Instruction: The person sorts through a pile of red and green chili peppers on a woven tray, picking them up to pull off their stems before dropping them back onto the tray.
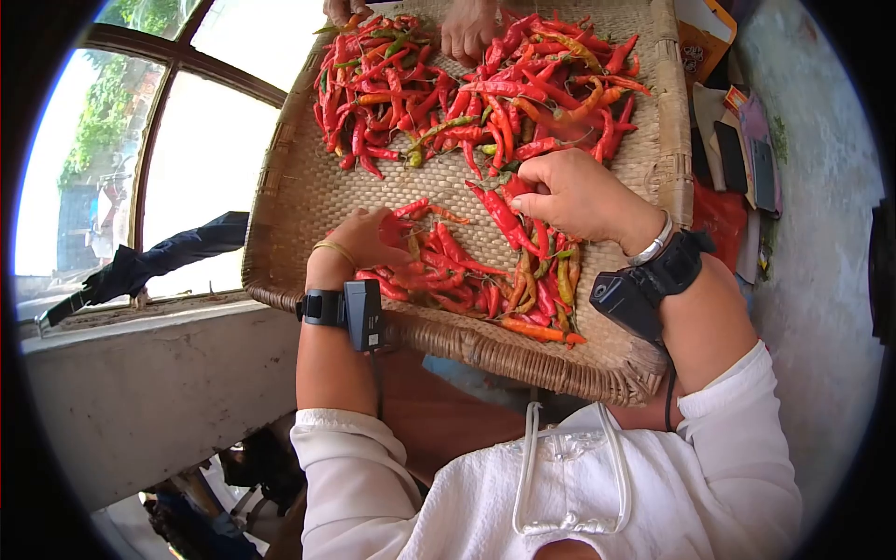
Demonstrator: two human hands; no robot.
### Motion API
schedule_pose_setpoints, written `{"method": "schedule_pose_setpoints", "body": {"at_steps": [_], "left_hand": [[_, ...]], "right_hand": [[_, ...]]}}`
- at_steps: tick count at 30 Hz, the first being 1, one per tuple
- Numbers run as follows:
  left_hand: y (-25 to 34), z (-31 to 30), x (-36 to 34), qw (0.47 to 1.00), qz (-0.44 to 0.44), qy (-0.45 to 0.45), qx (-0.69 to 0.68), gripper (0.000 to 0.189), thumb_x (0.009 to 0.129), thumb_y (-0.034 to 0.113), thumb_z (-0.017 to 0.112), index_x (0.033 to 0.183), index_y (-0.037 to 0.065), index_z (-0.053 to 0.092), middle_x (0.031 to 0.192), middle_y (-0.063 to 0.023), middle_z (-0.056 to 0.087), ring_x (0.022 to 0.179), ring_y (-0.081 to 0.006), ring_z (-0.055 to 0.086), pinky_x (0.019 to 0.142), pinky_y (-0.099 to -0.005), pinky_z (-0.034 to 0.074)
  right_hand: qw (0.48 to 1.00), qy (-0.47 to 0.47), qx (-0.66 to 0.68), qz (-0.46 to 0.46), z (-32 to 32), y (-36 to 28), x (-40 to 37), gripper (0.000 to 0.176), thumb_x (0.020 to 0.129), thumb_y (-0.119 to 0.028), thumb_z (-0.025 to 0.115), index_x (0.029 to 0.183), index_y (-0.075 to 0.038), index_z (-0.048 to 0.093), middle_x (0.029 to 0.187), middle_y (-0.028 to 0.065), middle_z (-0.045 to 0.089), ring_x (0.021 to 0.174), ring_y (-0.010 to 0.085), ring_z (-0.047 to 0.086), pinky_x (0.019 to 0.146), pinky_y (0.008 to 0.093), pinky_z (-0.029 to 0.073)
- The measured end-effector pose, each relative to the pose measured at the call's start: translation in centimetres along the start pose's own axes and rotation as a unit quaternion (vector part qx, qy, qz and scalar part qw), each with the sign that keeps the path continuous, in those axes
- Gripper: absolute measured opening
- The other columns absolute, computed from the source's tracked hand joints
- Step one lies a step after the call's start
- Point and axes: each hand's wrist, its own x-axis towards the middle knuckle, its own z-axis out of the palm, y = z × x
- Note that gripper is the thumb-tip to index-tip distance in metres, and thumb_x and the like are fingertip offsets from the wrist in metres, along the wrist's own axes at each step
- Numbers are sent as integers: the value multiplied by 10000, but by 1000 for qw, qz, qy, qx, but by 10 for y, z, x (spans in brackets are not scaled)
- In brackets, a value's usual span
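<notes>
A shallow woven basket (373, 191) holds red, orange and green chili peppers in several heaps. My left hand (371, 243) rests over the left end of the near heap of chili peppers (457, 266), its fingers spread and their tips partly hidden among the peppers. Closed in a pinch, my right hand (574, 196) holds red chili peppers (504, 217) near their stems, just above the right side of that heap. Beyond it lies a larger heap of chili peppers (551, 84), and another heap (383, 93) sits to its left.
Another person's hand (469, 30) touches the far heap; their other hand (345, 9) is at the basket's far edge. A folded dark umbrella (168, 261) leans by the window at left. Phones (731, 157) and papers lie to the right, along the wall (831, 233).
</notes>
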Motion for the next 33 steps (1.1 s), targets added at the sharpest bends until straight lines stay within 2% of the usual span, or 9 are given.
{"method": "schedule_pose_setpoints", "body": {"at_steps": [3, 10, 16, 18, 24, 26, 28, 29, 33], "left_hand": [[-8, 8, -3, 988, 135, 60, -37, 679, 526, 367, 768, 1090, 54, 555, 1063, -195, 554, 977, -336, 545, 816, -391, 459], [1, -2, 12, 994, 80, 69, -8, 353, 576, 305, 719, 828, 78, 623, 789, -119, 613, 809, -287, 597, 719, -378, 476], [11, -10, 18, 946, 31, 321, -39, 299, 659, 300, 690, 802, 64, 573, 815, -130, 597, 796, -313, 582, 688, -410, 471], [15, -13, 16, 934, 31, 351, -57, 299, 690, 324, 669, 816, 68, 577, 805, -139, 604, 797, -314, 588, 682, -416, 473], [15, -7, 29, 967, -2, 251, -30, 251, 727, 317, 631, 799, 77, 622, 786, -144, 618, 789, -322, 596, 689, -425, 476], [11, -6, 33, 963, 10, 268, -34, 240, 728, 310, 629, 790, 78, 630, 791, -142, 620, 789, -323, 598, 691, -424, 478], [13, -5, 30, 962, 18, 271, -28, 231, 729, 303, 628, 781, 78, 638, 796, -140, 621, 790, -324, 599, 694, -423, 480], [13, -4, 26, 961, 41, 272, -28, 218, 733, 291, 617, 767, 77, 636, 777, -141, 619, 763, -325, 597, 680, -422, 479], [19, -6, 18, 974, 14, 228, 6, 192, 727, 269, 610, 743, 82, 645, 759, -136, 626, 747, -327, 601, 672, -413, 487]], "right_hand": [[1000, -13, -2, 4, 0, -3, 0, 259, 710, -248, 611, 724, 5, 562, 707, 201, 564, 713, 364, 567, 633, 431, 438], [998, -37, -49, -4, 6, -5, 2, 267, 718, -261, 606, 734, 1, 563, 714, 203, 571, 717, 362, 570, 636, 441, 437], [998, -36, -43, 22, 7, -5, 6, 270, 727, -264, 613, 716, 0, 556, 680, 204, 562, 699, 367, 563, 615, 440, 428], [999, -25, -32, -7, 11, 0, 6, 283, 737, -225, 616, 671, 23, 496, 583, 147, 485, 539, 236, 500, 522, 348, 376], [986, -114, -105, -54, 11, 7, 9, 212, 773, -185, 579, 713, 9, 520, 620, 137, 522, 623, 233, 552, 559, 327, 421], [969, -122, 180, 120, 1, -11, 14, 171, 848, -153, 533, 917, 0, 566, 716, 71, 569, 675, 139, 582, 548, 248, 446], [901, 67, 425, 63, 2, -18, 18, 346, 889, -154, 502, 1181, 24, 450, 872, 46, 565, 737, 83, 579, 562, 190, 463], [887, 111, 444, 57, 0, -13, 23, 512, 882, -179, 522, 1298, 36, 315, 968, 70, 550, 760, 102, 585, 589, 197, 478], [927, 68, 356, 92, 1, -9, 32, 423, 873, -168, 532, 1226, 33, 414, 934, 56, 571, 753, 95, 580, 603, 196, 479]]}}
